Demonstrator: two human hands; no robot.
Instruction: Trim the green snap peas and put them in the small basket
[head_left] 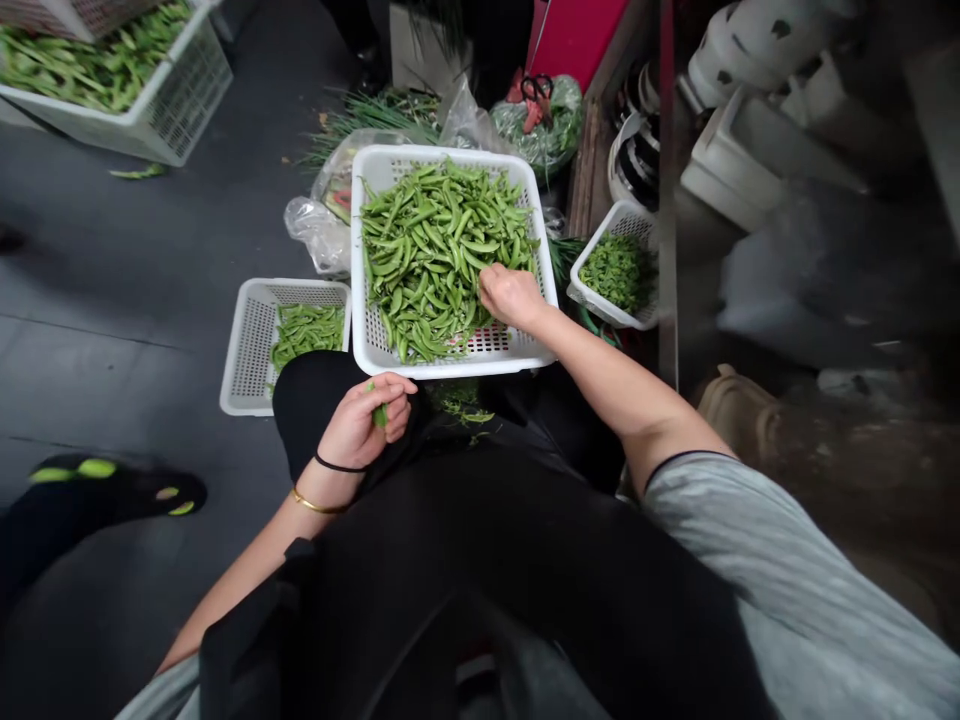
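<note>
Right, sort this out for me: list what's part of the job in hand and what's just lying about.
Job in hand: left hand holding a pea pod; right hand; large white plastic basket of pea pods; smaller white basket of pods.

Lying about: red-handled scissors; bundle of green onions; clear plastic bag.

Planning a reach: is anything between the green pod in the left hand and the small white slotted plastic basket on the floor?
Yes: a black-trousered knee lies between the left hand and the small white slotted basket, covering the basket's near right corner. The green pod stays on the knee's far side from the basket.
</note>
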